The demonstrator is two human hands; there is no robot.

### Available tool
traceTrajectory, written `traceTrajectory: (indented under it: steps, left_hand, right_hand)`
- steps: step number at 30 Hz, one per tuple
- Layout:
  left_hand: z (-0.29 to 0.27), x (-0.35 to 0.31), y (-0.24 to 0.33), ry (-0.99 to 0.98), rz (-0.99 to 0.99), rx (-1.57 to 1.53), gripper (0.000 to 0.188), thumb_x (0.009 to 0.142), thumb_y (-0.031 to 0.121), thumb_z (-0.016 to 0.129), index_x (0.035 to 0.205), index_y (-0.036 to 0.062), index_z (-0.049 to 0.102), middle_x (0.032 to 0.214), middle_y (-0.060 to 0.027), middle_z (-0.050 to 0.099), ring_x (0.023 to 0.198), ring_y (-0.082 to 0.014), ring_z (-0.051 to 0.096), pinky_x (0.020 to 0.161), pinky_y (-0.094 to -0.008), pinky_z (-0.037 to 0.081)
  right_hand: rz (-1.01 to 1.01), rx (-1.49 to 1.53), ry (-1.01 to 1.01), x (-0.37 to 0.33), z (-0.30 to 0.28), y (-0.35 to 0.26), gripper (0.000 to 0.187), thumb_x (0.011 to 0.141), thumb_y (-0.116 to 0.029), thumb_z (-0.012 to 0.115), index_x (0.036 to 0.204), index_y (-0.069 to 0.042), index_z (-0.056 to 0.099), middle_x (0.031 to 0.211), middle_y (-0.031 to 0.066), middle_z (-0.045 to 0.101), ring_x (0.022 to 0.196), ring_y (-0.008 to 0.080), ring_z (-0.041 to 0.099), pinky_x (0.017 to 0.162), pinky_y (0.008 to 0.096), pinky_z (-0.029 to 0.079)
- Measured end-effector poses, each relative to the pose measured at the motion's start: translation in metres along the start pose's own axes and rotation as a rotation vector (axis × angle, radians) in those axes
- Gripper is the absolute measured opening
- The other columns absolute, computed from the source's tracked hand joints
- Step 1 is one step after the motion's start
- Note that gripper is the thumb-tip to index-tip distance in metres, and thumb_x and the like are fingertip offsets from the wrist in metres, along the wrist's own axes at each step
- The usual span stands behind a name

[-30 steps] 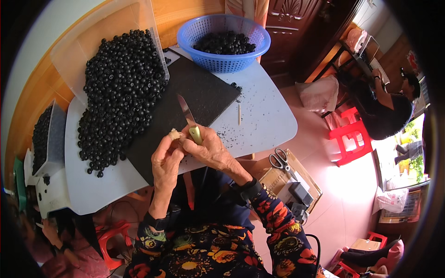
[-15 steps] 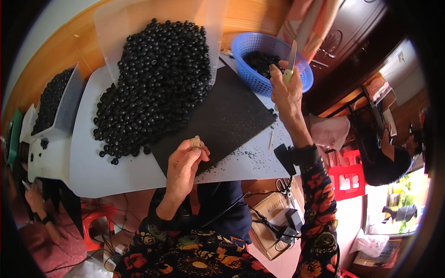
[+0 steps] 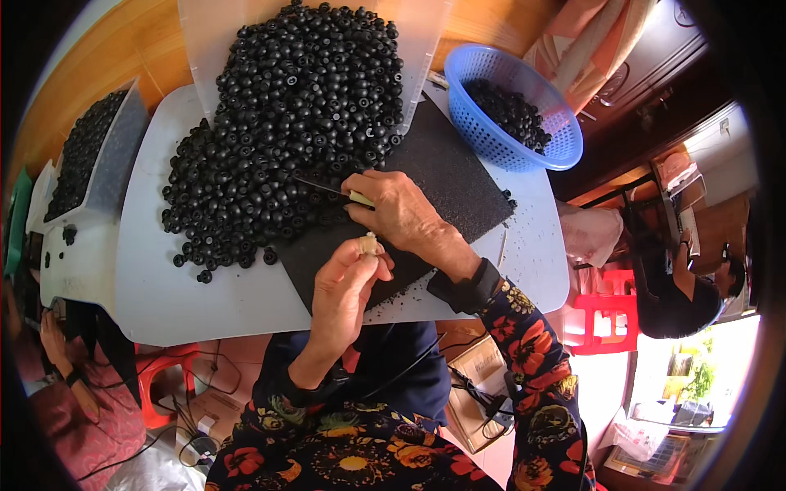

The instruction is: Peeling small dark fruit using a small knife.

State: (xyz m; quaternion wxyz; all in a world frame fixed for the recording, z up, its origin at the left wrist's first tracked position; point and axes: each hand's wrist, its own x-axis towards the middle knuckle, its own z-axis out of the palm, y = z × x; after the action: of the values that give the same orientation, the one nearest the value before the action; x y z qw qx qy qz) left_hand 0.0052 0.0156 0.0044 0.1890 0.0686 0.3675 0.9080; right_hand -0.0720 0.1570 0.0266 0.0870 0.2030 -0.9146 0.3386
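— What's in that right hand (image 3: pixel 401 213), near the middle of the frame?
— A knife (image 3: pixel 359 198) with a pale green handle. The fingers are clamped on the handle, and the blade points left, over the lower right part of those round black pieces (image 3: pixel 295 123).
— Quite a heap! It runs from top centre down toward the left.
— Yes, part of it on the light table (image 3: pixel 188 303), beside the dark mat (image 3: pixel 458 172).
— And the left hand (image 3: pixel 340 286)?
— Just below the right one, over the mat's lower part. Thumb and fingertips are together at a small tan bit (image 3: pixel 368 244); I can't tell whether it's gripped or worn on a finger.
— More black pieces sit in that blue basket (image 3: pixel 483 133), upper right.
— And in the clear tub (image 3: pixel 112 182), upper left.
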Motion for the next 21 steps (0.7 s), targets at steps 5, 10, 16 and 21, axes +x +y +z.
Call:
traceTrajectory:
  steps: [5, 10, 16, 21]
  left_hand:
    - [0.002, 0.005, 0.0, 0.089, 0.039, 0.042, 0.015, 0.091, 0.01, 0.048, 0.102, -0.0006, 0.05, 0.082, -0.0065, 0.053, 0.082, -0.0151, 0.052, 0.074, -0.0296, 0.045]
    - [0.0, 0.01, 0.002, 0.043, 0.005, 0.091, 0.019, 0.093, 0.018, 0.051, 0.099, 0.0001, 0.052, 0.077, -0.0054, 0.054, 0.077, -0.0152, 0.055, 0.071, -0.0292, 0.046]
    - [-0.006, 0.006, -0.004, -0.068, 0.004, 0.139, 0.02, 0.093, 0.01, 0.05, 0.108, -0.0009, 0.057, 0.086, -0.0044, 0.059, 0.075, -0.01, 0.054, 0.069, -0.024, 0.046]
    - [-0.004, 0.006, -0.004, -0.065, -0.048, 0.187, 0.02, 0.09, 0.005, 0.052, 0.108, -0.0009, 0.057, 0.093, -0.0035, 0.06, 0.08, -0.0101, 0.054, 0.075, -0.0245, 0.045]
  right_hand:
    - [0.012, 0.052, 0.097, -0.025, -0.01, 0.0, 0.021, 0.071, -0.005, 0.064, 0.091, 0.002, 0.061, 0.082, 0.0158, 0.062, 0.073, 0.0325, 0.063, 0.065, 0.0357, 0.051]
    - [0.007, 0.102, 0.163, -0.058, -0.028, -0.032, 0.024, 0.071, -0.002, 0.063, 0.095, 0.0, 0.06, 0.081, 0.0112, 0.059, 0.072, 0.03, 0.062, 0.063, 0.0346, 0.05]
    - [0.022, 0.089, 0.168, -0.083, -0.026, -0.05, 0.029, 0.074, -0.001, 0.061, 0.102, -0.003, 0.059, 0.085, 0.0098, 0.059, 0.071, 0.0301, 0.061, 0.062, 0.0354, 0.051]
    - [0.096, 0.289, 0.34, -0.098, -0.014, -0.045, 0.028, 0.079, 0.0, 0.057, 0.106, -0.002, 0.058, 0.087, 0.0083, 0.062, 0.071, 0.0212, 0.063, 0.063, 0.0312, 0.051]
